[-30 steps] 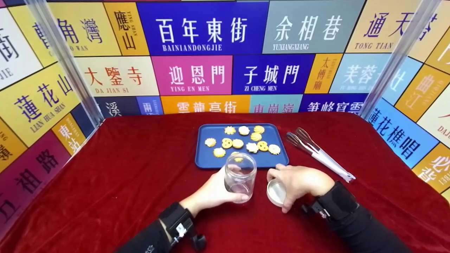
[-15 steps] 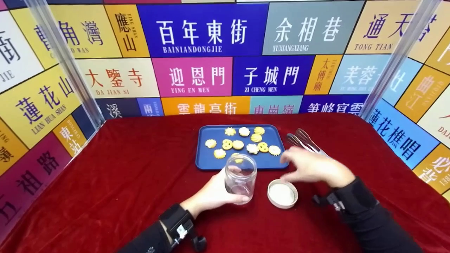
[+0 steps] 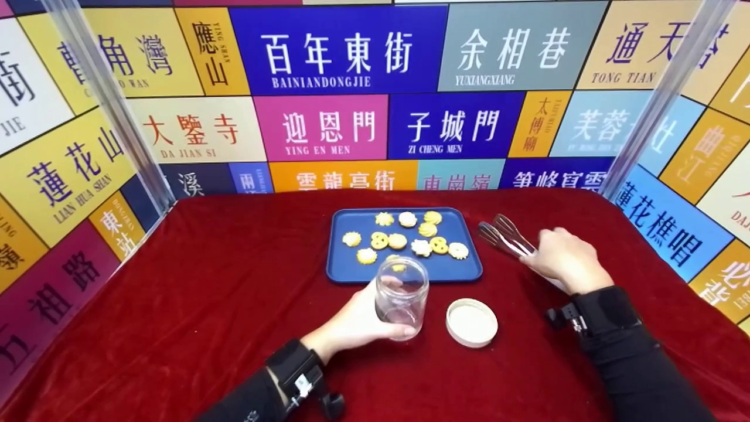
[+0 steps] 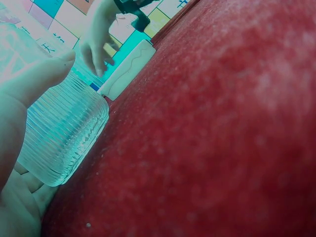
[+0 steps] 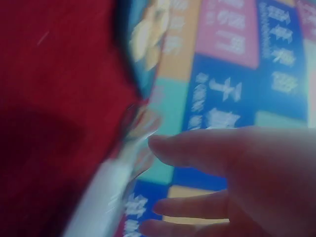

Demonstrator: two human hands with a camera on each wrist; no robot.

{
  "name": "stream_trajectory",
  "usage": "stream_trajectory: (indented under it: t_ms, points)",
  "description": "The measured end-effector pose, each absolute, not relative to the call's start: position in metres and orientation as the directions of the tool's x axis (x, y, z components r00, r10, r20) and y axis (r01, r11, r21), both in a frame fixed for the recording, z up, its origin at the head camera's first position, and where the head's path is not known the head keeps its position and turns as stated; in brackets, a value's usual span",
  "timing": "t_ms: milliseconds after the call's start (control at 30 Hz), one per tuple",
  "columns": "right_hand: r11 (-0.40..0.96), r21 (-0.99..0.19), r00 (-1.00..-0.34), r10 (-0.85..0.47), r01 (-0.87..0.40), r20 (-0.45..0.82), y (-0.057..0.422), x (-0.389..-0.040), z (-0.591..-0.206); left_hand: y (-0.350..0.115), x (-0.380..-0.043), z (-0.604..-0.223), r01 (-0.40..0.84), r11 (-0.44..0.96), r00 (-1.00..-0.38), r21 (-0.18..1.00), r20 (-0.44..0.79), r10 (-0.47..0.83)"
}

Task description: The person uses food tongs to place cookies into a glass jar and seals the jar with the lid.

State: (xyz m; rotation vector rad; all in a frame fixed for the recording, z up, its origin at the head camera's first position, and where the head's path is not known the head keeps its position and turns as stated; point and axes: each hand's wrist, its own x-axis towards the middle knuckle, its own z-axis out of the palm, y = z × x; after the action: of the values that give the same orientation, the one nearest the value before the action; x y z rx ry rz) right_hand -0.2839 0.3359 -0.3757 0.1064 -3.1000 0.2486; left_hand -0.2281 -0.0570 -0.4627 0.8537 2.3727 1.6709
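Note:
My left hand [image 3: 357,316] grips a clear glass jar [image 3: 404,308], which is open at the top. Ribbed glass [image 4: 69,128] shows on the jar in the left wrist view, with the thumb across its side. Over the white handles of a pair of tongs [image 3: 507,234] is my right hand [image 3: 565,258]. The right wrist view is blurred; there the thumb and fingers are spread beside the tongs [image 5: 101,197], not closed round them. To the right of the jar a round lid [image 3: 471,322] lies on the cloth, its hollow side up.
Behind the jar, a blue tray [image 3: 343,266] holds several cookies [image 3: 397,241], spread apart. Red cloth [image 3: 234,264] covers the table. Panels printed with large characters [image 3: 337,53] stand at the back and both sides, with clear corner posts.
My right hand has let go of the lid, leaving it on the cloth, and moved right and away from me to the tongs. My left hand and the jar have stayed put.

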Motion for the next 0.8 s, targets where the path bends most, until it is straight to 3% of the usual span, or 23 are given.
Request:
stream_trajectory:
  t_ms: [267,800]
  points:
    - [0.968,-0.245,-0.998,-0.062,-0.056,-0.019,0.352,-0.293,-0.395,-0.057,-0.229,-0.463,0.374,0.228,-0.834,0.899,0.218,0.507]
    - [0.976,-0.211,-0.998,-0.058,-0.056,0.000,0.352,-0.302,-0.408,-0.057,-0.229,-0.463,0.374,0.222,-0.831,0.900,0.219,0.511]
